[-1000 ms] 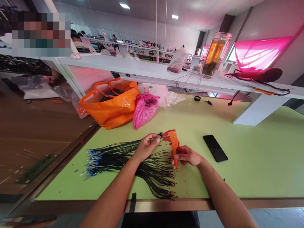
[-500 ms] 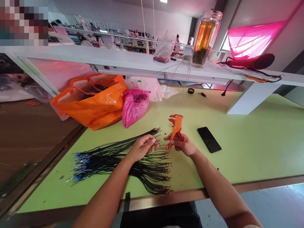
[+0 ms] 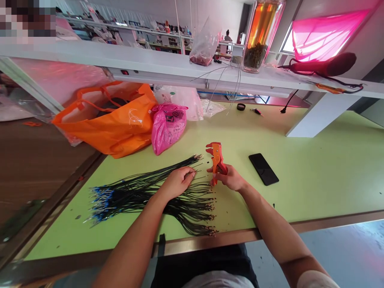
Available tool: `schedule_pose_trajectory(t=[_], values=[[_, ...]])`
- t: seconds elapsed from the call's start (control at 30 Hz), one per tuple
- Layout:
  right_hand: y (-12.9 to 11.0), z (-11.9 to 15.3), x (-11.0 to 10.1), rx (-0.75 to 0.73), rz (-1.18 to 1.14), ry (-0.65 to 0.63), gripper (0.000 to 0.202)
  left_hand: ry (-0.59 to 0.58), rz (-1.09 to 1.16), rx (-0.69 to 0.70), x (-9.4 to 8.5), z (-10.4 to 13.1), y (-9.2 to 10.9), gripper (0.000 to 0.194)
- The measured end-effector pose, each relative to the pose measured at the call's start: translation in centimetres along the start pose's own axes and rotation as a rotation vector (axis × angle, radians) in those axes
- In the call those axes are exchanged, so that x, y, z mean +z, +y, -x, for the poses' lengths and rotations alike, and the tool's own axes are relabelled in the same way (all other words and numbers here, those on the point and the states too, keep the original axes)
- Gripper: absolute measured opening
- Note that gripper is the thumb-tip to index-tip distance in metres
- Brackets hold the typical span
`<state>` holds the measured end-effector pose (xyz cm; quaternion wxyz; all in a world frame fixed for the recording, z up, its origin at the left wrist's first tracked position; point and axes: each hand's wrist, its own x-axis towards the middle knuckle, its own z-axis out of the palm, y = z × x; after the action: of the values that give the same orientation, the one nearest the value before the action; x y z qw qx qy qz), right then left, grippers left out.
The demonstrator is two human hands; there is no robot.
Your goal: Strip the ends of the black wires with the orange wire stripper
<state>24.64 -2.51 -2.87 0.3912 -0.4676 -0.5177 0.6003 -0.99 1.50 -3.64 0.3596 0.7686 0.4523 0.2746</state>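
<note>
My right hand (image 3: 233,178) is wrapped round the handles of an orange and red wire stripper (image 3: 217,157), whose jaws point up and to the left. Just left of it, my left hand (image 3: 179,182) is closed, thumb against fingers, on a thin black wire (image 3: 196,171) whose end sticks out toward the tool. Under and around that hand, a spread of black wires (image 3: 141,200) lies on the green table. Their blue and silver ends (image 3: 102,202) point left, and bare copper tips (image 3: 211,218) show at the right. A separate bundle (image 3: 180,162) lies farther back.
A black phone (image 3: 264,169) lies right of my right hand. Behind the wires stand an orange bag (image 3: 120,128) and a pink plastic bag (image 3: 168,128). Across the back runs a white shelf (image 3: 144,66) with a glass tea bottle (image 3: 258,40) on it. A slanted white support (image 3: 322,116) meets the table.
The stripper has shifted slightly left, closer to the wire in my left hand. My left fingers have curled in more. The whole view has tilted down a little.
</note>
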Motion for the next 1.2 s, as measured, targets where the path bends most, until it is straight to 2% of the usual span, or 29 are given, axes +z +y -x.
schedule_pose_trajectory(t=[0.17, 0.33, 0.5, 0.67, 0.83, 1.0, 1.1, 1.2], values=[[0.1, 0.0, 0.2, 0.063, 0.025, -0.072, 0.029, -0.094, 0.248, -0.211, 0.1, 0.1, -0.1, 0.037], [-0.8, 0.5, 0.4, 0.022, -0.010, -0.057, 0.035, -0.178, 0.264, -0.264, 0.3, 0.1, -0.2, 0.038], [-1.5, 1.7, 1.1, -0.050, 0.007, -0.219, 0.041, -0.141, 0.272, -0.277, 0.8, -0.1, -0.2, 0.033], [-0.5, 1.7, 1.6, -0.054, 0.206, -0.301, 0.033, -0.087, 0.385, -0.258, 1.4, -0.6, -0.6, 0.035], [-1.0, 1.6, 2.0, 0.051, 0.231, -0.376, 0.035, 0.012, 0.222, -0.100, 1.0, -0.8, -1.1, 0.031], [-1.4, 1.7, 1.8, 0.103, 0.200, -0.448, 0.044, 0.096, 0.113, -0.106, 0.6, -0.8, -1.0, 0.033], [-1.3, 1.5, 1.4, 0.095, 0.173, -0.459, 0.045, 0.074, 0.198, -0.121, 0.5, -1.0, -1.0, 0.037], [-1.6, 1.3, 0.9, 0.063, 0.139, -0.393, 0.047, 0.014, 0.396, -0.191, 0.5, -0.9, -1.2, 0.040]])
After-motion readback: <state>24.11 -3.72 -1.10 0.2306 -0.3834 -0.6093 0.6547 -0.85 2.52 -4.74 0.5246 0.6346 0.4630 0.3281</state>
